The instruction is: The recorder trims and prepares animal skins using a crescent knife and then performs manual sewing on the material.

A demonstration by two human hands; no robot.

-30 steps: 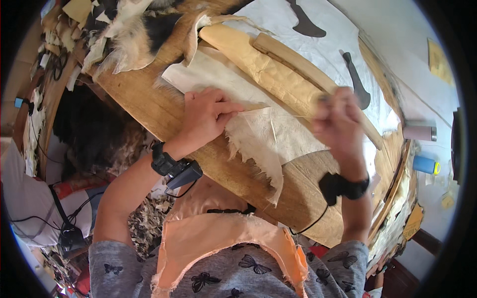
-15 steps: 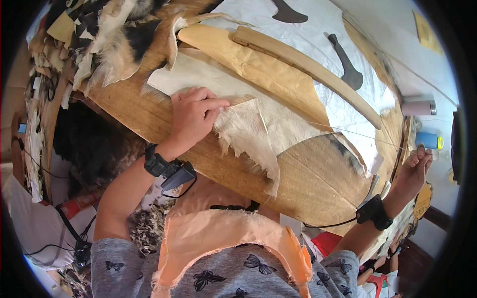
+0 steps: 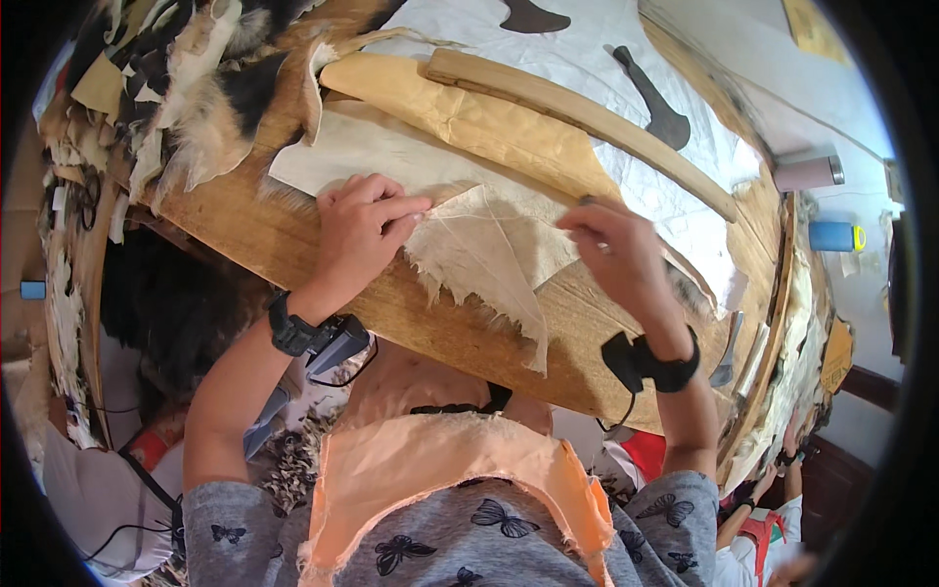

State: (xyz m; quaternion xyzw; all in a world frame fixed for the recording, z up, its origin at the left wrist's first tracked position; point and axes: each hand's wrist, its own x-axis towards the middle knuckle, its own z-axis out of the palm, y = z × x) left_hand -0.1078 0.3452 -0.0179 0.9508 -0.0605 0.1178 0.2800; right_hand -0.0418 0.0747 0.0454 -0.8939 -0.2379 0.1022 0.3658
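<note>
On the round wooden table (image 3: 323,245), among fur scraps (image 3: 196,108), the left hand (image 3: 362,230) presses flat on a pale hide (image 3: 479,245); the right hand (image 3: 616,249) pinches its edge

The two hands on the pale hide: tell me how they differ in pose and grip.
The left hand lies flat, palm down, fingers spread, pressing the pale hide to the wooden board. The right hand is raised and curled, its fingertips pinched at the hide's edge; whether it holds a small tool there is unclear. The left sits on the hide's middle, the right nearer its right side. Both wear dark wrist straps and touch the same hide.
</note>
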